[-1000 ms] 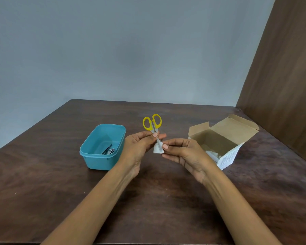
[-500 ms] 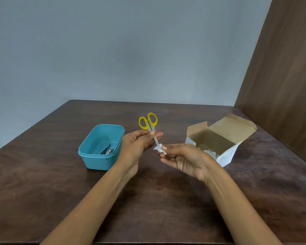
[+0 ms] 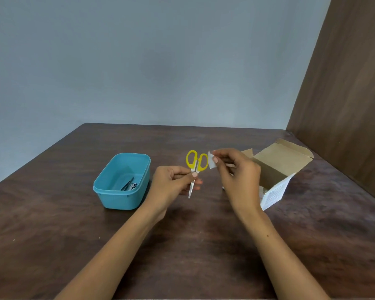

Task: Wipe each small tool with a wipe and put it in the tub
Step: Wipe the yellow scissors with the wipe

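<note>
Left hand (image 3: 173,182): pinches yellow-handled scissors (image 3: 194,171) at the pivot, handles up, blade tips down.
Right hand (image 3: 239,176): pinches a small white wipe (image 3: 211,162) just beside the right handle loop.
Teal tub (image 3: 108,190): left of left hand, metal tools (image 3: 129,184) inside.
Open cardboard box (image 3: 277,167): behind right hand.

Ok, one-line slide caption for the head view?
Left hand holds scissors, right hand lifts wipe, tub waiting.
</note>
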The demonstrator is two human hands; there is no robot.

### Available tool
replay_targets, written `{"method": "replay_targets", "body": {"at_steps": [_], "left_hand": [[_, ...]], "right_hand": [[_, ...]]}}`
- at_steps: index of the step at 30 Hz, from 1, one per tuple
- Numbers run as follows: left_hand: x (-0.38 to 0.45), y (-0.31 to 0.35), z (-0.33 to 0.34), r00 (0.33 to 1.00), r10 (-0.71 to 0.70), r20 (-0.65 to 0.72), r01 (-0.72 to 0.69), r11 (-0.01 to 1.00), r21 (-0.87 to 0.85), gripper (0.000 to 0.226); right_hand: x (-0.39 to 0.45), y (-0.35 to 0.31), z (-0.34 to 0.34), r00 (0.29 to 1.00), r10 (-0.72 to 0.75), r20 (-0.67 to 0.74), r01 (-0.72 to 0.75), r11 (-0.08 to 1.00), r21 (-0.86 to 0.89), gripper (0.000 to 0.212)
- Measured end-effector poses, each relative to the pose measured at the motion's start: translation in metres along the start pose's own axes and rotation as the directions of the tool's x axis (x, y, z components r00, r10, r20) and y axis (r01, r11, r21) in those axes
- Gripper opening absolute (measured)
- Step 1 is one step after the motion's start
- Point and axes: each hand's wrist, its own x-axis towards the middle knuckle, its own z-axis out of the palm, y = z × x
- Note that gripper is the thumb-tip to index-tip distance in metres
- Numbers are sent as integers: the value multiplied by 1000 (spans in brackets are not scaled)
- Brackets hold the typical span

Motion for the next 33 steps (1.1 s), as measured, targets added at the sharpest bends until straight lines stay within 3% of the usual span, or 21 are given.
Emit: {"method": "replay_targets", "body": {"at_steps": [2, 4, 14, 20, 28, 33], "left_hand": [[0, -3, 1, 1000, 18, 24, -19, 999, 47, 9], [1, -5, 2, 999, 38, 37, -40, 997, 69, 9], [4, -8, 0, 992, 123, 16, -124, 988, 96, 10], [1, -3, 1, 982, 162, 93, -174, 975, 140, 11], [5, -6, -5, 981, 192, 6, -191, 970, 149, 12], [3, -4, -1, 979, 198, 54, -203, 971, 129, 11]], "right_hand": [[0, 2, 1, 988, -151, 19, 152, 980, -127, 13], [0, 6, 3, 976, -212, 59, 220, 954, -206, 14], [-3, 13, 6, 943, -213, 255, 261, 950, -172, 23], [1, 14, 2, 968, -213, 130, 236, 951, -200, 20], [-5, 11, 7, 918, -254, 303, 312, 936, -162, 21], [-2, 10, 5, 952, -269, 145, 292, 942, -167, 18]]}}
